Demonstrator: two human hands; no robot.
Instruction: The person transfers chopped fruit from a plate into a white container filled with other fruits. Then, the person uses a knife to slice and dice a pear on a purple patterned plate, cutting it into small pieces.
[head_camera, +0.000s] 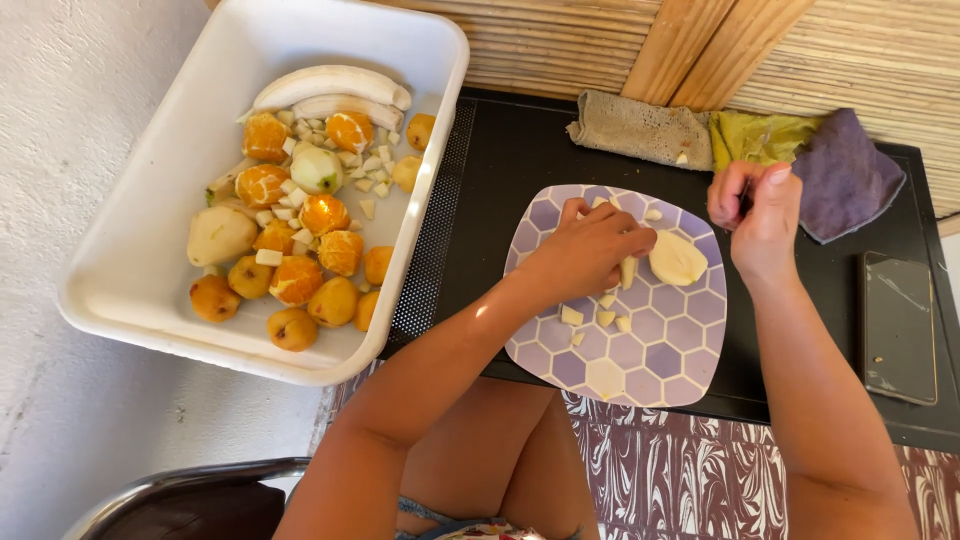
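A square plate (650, 370) with a purple and white hexagon pattern lies on a black table (520, 160). On it rest a pale peeled fruit half (676, 259) and several small cut cubes (597, 318). My left hand (590, 245) is over the plate, its fingers pinching a thin slice of the fruit just left of the half. My right hand (757, 210) is raised at the plate's right edge, fingers curled around a dark handle that is mostly hidden.
A white tub (160, 230) at left holds peeled oranges (297, 279), bananas (335, 85), small yellow fruits and cubes. Folded cloths (640, 128) and a purple cloth (845, 175) lie at the back. A dark phone (898, 327) lies at right. A chair's metal edge (170, 485) shows below left.
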